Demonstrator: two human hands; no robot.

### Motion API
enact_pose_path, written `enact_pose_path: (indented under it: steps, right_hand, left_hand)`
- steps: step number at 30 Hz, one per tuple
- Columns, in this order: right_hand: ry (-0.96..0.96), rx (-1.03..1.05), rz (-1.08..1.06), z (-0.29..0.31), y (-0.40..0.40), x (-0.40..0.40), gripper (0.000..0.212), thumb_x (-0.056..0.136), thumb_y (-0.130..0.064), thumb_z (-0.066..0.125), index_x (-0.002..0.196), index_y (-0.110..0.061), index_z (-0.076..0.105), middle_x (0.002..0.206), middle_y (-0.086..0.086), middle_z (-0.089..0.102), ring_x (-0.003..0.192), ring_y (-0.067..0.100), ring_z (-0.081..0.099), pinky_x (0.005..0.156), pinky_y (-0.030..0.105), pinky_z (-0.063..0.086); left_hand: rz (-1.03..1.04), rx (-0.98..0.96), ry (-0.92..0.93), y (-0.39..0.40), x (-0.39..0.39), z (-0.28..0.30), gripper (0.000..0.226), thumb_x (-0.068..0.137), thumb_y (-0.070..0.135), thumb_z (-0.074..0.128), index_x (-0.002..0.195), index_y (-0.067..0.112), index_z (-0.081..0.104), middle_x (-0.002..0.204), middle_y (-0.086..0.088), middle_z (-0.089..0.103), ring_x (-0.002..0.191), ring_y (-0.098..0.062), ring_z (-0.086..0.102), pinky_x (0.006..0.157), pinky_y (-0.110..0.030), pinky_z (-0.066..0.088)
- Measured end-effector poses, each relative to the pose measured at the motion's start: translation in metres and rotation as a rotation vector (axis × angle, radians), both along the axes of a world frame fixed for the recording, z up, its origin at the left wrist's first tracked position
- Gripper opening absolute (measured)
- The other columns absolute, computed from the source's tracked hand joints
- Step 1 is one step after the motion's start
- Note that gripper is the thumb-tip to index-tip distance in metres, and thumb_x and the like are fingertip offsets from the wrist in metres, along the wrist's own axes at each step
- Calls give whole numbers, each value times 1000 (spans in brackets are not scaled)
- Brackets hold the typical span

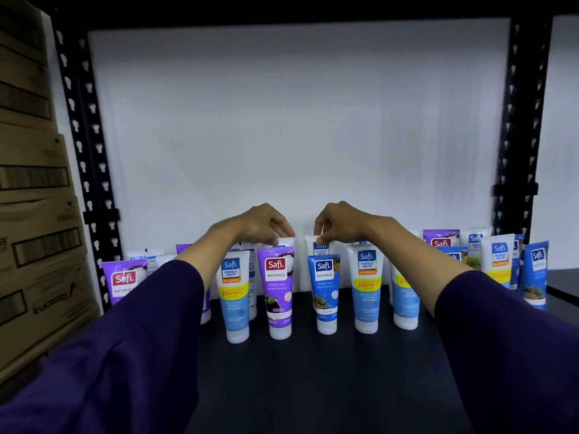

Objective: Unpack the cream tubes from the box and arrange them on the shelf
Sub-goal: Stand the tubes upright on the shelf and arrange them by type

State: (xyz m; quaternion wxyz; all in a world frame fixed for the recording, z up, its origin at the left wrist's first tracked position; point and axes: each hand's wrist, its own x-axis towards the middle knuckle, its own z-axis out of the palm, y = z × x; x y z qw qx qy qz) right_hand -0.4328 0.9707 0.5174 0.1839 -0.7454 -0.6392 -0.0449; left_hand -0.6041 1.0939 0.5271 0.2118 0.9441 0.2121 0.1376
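Several Safi cream tubes stand cap-down in rows on the dark shelf (pixel 313 371). My left hand (pixel 260 223) pinches the top edge of a white tube (pixel 283 242) in the back row, behind a purple Naturals tube (pixel 277 289). My right hand (pixel 338 225) pinches the top of another white Perfect White tube (pixel 319 247), behind a blue Naturals tube (pixel 325 292). White-and-blue Vitamin C tubes (pixel 366 289) stand beside them. Both sleeves are dark purple. The box that held the tubes is out of view.
Stacked cardboard cartons (pixel 37 245) fill the left side beside the black perforated shelf upright (pixel 91 170). A second upright (pixel 517 136) bounds the right. A white wall panel (pixel 297 120) closes the back. More tubes (pixel 501 261) crowd the right end.
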Motion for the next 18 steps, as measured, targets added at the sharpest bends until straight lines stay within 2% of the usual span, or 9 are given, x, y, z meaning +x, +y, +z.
enact_pose_path:
  steps: [5,10,13,15,18]
  right_hand:
    - [-15,9,-27,-1,1,-2,20,85,-20,71,102,-9,70,94,5,63,85,17,57,75,27,44]
    - [-8,6,-43,-5,2,-5,25,86,-20,70,109,-11,66,109,9,65,92,19,59,79,28,48]
    - [-14,88,1,-3,2,-13,26,88,-21,67,112,-11,66,111,7,64,100,20,59,80,25,46]
    - [12,155,54,3,2,-24,22,89,-20,66,110,-11,67,107,5,65,98,18,59,79,23,43]
    - [75,197,147,13,8,-47,18,89,-16,66,105,-10,70,105,7,70,94,15,61,81,23,46]
  left_hand:
    - [-21,-49,-16,0,2,-1,22,89,-4,58,107,7,64,92,2,67,83,-6,64,77,-29,55]
    - [-5,-46,-57,1,1,-5,23,87,-1,62,108,8,65,104,-7,69,95,-15,64,86,-35,54]
    - [4,-16,-132,1,-9,-2,23,87,0,63,105,13,68,108,-7,70,103,-16,64,91,-34,52]
    - [30,26,-164,4,-24,3,24,87,-1,63,101,17,70,107,-6,71,103,-14,64,92,-30,51]
    - [105,85,-173,12,-56,12,24,87,-3,61,102,14,71,104,-5,71,97,-12,64,80,-14,48]
